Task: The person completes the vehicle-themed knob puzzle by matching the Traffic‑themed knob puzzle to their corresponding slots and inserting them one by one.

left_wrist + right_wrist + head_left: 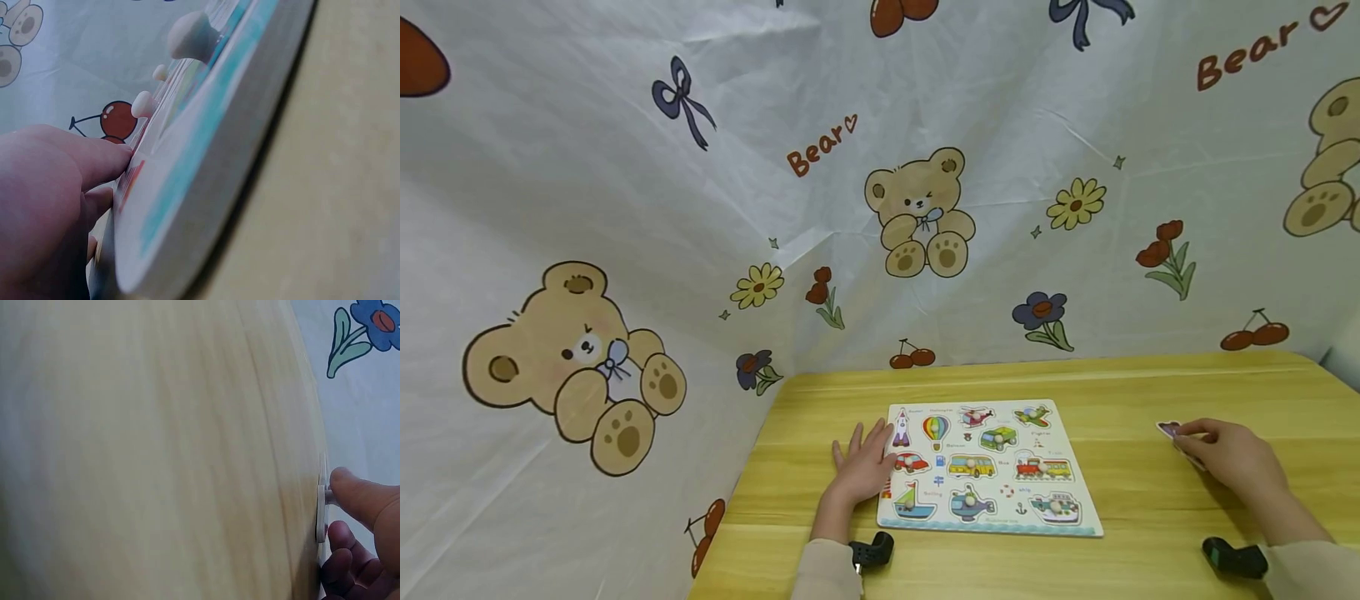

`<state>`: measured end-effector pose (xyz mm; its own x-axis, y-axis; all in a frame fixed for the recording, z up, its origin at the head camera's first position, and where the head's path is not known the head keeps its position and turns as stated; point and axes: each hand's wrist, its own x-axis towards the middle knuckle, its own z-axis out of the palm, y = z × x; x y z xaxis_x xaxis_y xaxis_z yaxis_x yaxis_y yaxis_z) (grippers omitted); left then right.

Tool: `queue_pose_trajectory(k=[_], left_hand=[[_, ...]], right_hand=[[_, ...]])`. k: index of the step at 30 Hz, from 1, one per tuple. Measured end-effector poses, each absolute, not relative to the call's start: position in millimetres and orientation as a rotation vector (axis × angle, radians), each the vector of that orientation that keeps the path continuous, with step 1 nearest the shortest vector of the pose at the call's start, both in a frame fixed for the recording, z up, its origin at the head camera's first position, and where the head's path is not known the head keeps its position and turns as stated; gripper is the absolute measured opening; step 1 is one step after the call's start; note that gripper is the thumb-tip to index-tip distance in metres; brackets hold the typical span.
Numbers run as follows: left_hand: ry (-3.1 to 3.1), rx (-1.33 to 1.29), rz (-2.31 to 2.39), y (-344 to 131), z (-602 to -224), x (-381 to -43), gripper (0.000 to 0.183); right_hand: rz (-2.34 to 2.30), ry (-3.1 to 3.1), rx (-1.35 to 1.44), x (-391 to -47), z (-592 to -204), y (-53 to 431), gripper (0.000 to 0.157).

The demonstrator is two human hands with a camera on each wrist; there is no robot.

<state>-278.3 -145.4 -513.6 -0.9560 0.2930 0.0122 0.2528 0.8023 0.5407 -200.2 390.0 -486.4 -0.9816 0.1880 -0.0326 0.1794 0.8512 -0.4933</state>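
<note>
A white wooden peg puzzle board [1006, 421] with vehicle pictures lies on the table. My left hand [865, 468] is at its left edge, fingers spread, the thumb touching the board's surface. In the left wrist view, white knobs [189, 37] stand up from the board [187, 181] near my left hand [44, 194]. Off to the right, my right hand [1228, 454] pinches a small knobbed puzzle piece [1169, 428], mostly hidden under the fingers. Seen edge-on in the right wrist view, the piece [321, 515] is low at the tabletop, with the right thumb [353, 490] at its knob.
The pale wooden table [1138, 492] extends around the board and behind it. A white cloth with bears and flowers [985, 108] hangs along the table's back and left. A black wrist device [872, 550] is on the left wrist, another black device [1234, 558] on the right.
</note>
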Motion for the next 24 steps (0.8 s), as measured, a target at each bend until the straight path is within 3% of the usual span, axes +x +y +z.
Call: queue_pose_trajectory(k=[24], left_hand=[[2.911, 0.433, 0.874, -144.8, -513.9, -278.4, 0.054]], right_hand=[[0.773, -2.975, -0.32, -198.3, -487.2, 386.0, 0.045]])
